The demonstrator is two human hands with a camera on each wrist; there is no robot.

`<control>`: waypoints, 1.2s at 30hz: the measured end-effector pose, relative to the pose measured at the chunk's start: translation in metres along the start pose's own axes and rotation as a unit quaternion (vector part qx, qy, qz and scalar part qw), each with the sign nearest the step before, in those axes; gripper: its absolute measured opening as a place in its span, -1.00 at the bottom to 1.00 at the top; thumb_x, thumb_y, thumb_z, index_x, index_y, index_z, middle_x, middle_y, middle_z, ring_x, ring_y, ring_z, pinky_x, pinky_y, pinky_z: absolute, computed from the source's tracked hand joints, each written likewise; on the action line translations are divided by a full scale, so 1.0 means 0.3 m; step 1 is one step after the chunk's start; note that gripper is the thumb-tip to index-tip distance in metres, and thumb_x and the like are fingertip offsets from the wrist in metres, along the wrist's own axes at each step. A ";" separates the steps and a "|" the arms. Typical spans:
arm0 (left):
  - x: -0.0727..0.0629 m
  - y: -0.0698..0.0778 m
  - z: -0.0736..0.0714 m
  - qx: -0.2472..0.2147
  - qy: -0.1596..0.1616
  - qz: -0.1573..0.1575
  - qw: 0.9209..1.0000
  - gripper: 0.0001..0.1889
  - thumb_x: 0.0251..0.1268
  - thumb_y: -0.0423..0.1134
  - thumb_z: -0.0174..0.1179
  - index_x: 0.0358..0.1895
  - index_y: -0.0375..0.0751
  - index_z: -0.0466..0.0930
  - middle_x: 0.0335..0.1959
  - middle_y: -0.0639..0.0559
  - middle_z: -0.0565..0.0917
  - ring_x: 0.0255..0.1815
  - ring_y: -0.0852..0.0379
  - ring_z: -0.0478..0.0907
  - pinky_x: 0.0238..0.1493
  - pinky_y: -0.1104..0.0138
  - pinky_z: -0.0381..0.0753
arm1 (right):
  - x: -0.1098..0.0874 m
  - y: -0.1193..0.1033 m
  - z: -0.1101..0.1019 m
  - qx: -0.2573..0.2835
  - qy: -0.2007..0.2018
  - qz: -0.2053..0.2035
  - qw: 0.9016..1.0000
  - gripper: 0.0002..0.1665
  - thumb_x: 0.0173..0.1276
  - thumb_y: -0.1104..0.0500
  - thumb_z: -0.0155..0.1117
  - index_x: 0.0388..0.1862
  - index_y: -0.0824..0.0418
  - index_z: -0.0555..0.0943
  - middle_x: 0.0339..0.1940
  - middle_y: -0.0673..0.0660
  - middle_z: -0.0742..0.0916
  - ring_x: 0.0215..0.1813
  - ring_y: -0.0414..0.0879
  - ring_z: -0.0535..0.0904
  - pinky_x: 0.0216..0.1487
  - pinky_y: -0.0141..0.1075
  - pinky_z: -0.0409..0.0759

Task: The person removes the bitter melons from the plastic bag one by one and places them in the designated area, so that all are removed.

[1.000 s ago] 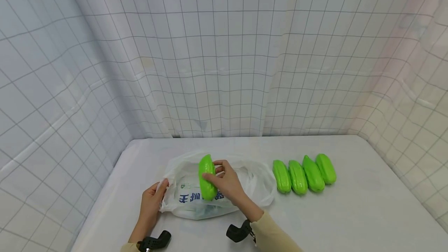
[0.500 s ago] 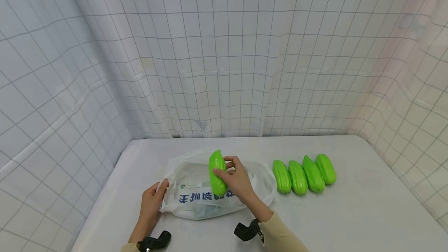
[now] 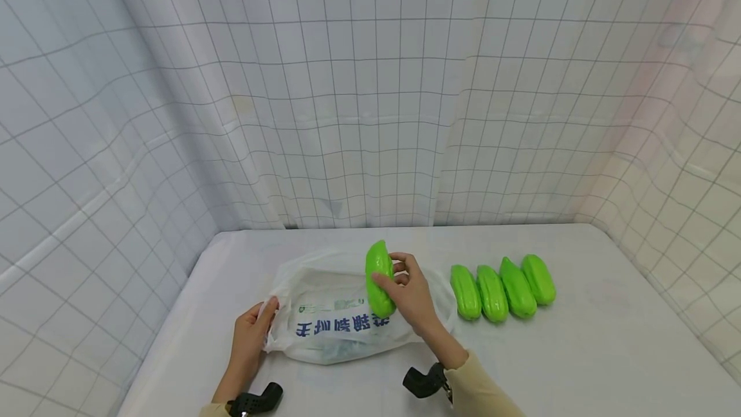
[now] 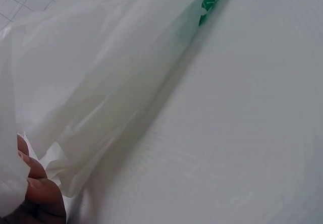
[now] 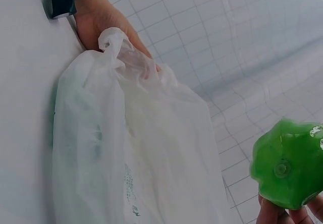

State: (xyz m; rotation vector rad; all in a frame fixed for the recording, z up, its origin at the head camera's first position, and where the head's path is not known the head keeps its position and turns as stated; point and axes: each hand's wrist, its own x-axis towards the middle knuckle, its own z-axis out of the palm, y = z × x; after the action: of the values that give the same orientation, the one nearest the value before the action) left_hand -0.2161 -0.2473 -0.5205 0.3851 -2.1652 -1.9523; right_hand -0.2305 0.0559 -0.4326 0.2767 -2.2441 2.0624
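Observation:
My right hand (image 3: pixel 412 291) holds a glossy bright green ribbed gourd (image 3: pixel 379 278) above the right half of a white plastic bag (image 3: pixel 324 346). In the right wrist view one blunt end of that gourd (image 5: pixel 282 168) faces the camera, fingers beneath it. The bag lies spread on the table with its mouth open and dark blue printing showing. At the bag's left edge my left hand (image 3: pixel 250 334) pinches the plastic between thumb and fingers. Part of that hand's fingers (image 4: pixel 43 191) shows behind the film in the left wrist view.
Several similar green gourds (image 3: pixel 494 293) lie side by side on the white table (image 3: pixel 579 352), just right of the bag. Grid-patterned white curtains (image 3: pixel 370 114) hang behind the table and along both sides.
My right hand has carried the gourd to the right and slightly away from me over the bag, uncovering more of the blue printing. The left hand and the bag's left edge have stayed put.

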 end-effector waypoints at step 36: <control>-0.013 0.011 0.004 0.009 -0.001 0.004 1.000 -0.53 0.30 0.11 0.16 -0.22 -0.34 0.59 -0.61 0.04 0.44 -0.54 0.19 0.42 -0.56 0.40 0.42 | 0.001 0.027 -0.179 0.013 0.133 -0.019 0.991 -0.45 0.31 0.14 0.32 0.25 0.15 0.40 -0.09 0.15 0.47 -0.26 -0.09 0.45 -0.31 -0.33 0.48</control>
State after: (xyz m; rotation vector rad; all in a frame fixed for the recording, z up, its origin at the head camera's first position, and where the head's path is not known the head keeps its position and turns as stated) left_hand -0.2129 -0.2447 -0.5173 0.3770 -2.1832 -1.9300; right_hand -0.2357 0.1097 -0.4357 0.0413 -2.0406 1.9773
